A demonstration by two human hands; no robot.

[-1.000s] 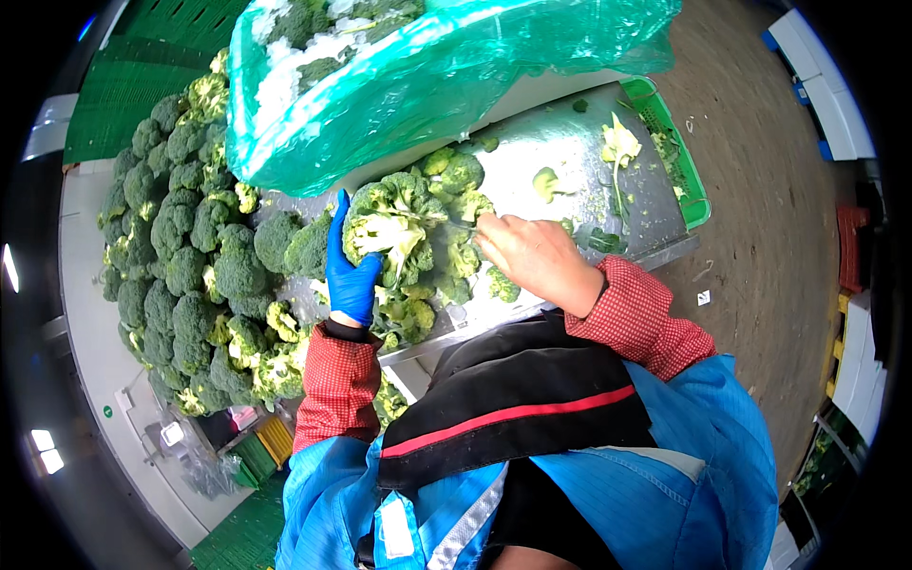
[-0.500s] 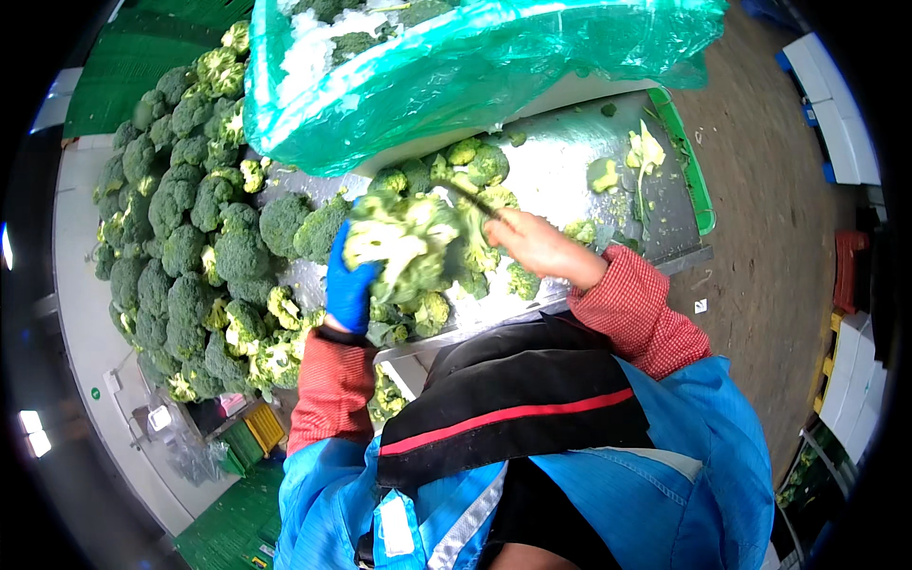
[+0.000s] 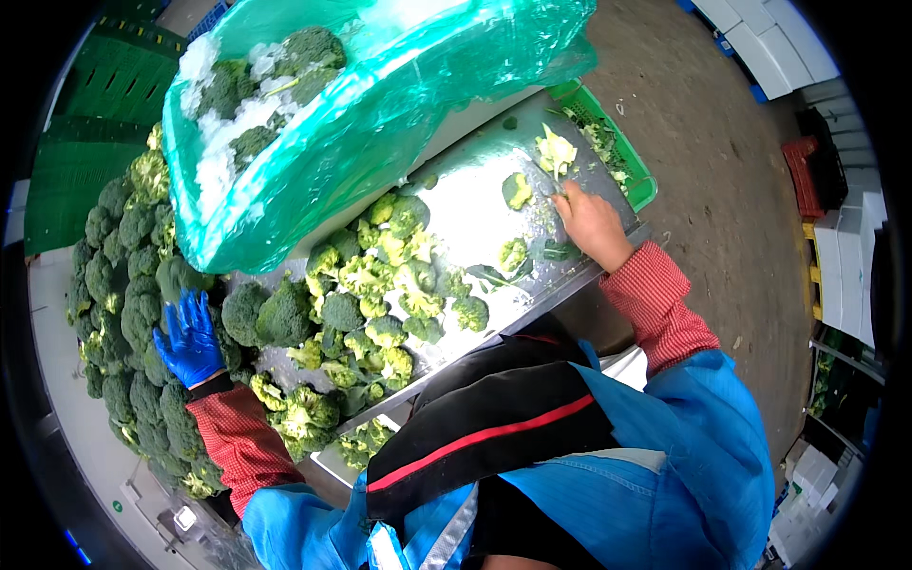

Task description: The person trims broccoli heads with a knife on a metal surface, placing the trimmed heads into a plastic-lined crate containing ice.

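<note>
The left hand [image 3: 192, 340] has let go and now spreads empty fingers at the broccoli pile [image 3: 141, 313]; one head seems finished. Florets [image 3: 366, 275] lie on the surface [image 3: 461, 195]. The right hand [image 3: 597, 228] curls its fingers; what they hold, I cannot tell.

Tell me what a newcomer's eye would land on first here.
Probably the glossy green plastic liner at the top left, holding broccoli and apparently ice. Next, the big heap of broccoli heads at the left, with the blue-gloved left grip spread over it. Then the cut broccoli pieces on the metal table, near the middle.
</note>
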